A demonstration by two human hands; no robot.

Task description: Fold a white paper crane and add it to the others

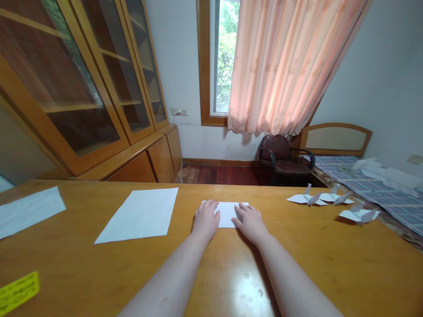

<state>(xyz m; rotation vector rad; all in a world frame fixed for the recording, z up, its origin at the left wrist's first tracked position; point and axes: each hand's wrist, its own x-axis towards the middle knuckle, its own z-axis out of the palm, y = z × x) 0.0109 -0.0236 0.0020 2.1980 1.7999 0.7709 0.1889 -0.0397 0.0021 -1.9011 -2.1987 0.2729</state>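
Two bare hands rest apart, palms down, fingers loosely spread: the left hand [207, 219] on the left end of a small white paper [227, 215], the right hand [251, 223] on its right. Plain, oblong and straight-edged, the paper lies flat on a glossy wooden counter [82, 273]. Farther off stands a maroon chair [276, 150].

Yellow lettered label [20, 291] on desk [79, 277], lower left; blurred, cut by frame; no text readable
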